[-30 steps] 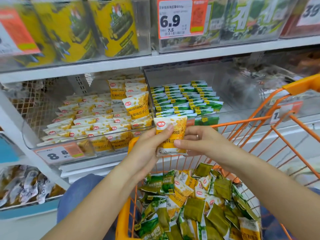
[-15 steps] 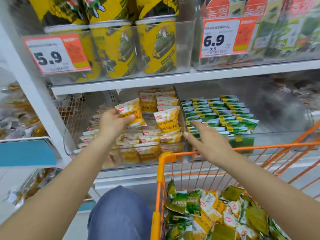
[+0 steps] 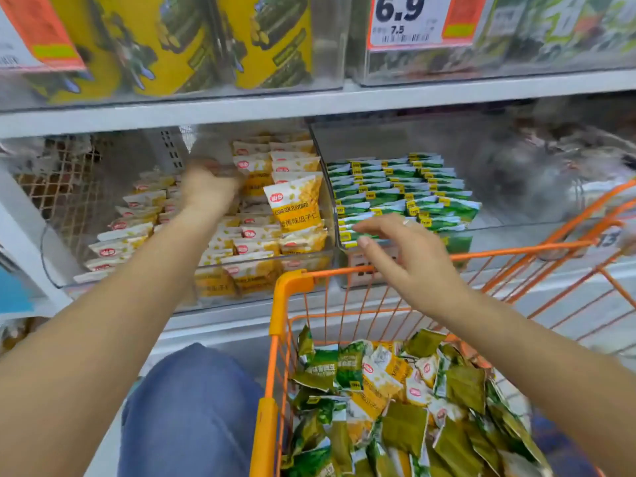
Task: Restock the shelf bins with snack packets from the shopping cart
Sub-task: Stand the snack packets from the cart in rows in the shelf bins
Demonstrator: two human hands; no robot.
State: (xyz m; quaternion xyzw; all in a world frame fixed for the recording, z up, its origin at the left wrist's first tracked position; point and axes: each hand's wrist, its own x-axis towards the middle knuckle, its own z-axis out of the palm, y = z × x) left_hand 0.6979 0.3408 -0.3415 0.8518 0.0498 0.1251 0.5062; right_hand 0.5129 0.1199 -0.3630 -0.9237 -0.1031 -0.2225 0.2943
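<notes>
Left hand point(image 3: 206, 191) among flat-lying yellow packets point(image 3: 241, 249)

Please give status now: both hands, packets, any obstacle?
Left hand deep in yellow-packet bin, grip blurred. Right hand open, empty, over cart. Nothing in the way.

Left hand point(image 3: 210, 191) extended forward, arm straight, fingers blurred, grip unclear. Right hand point(image 3: 409, 259) lower, fingers loosely spread, holding nothing.

You have open room above the yellow packets point(image 3: 241, 235) in the left bin point(image 3: 55, 266), under the upper shelf point(image 3: 309, 105). One upright yellow packet point(image 3: 296, 204) blocks its right side, beside the clear divider point(image 3: 327, 187). The cart rim point(image 3: 481, 256) crosses before the green packets point(image 3: 406, 191).
</notes>
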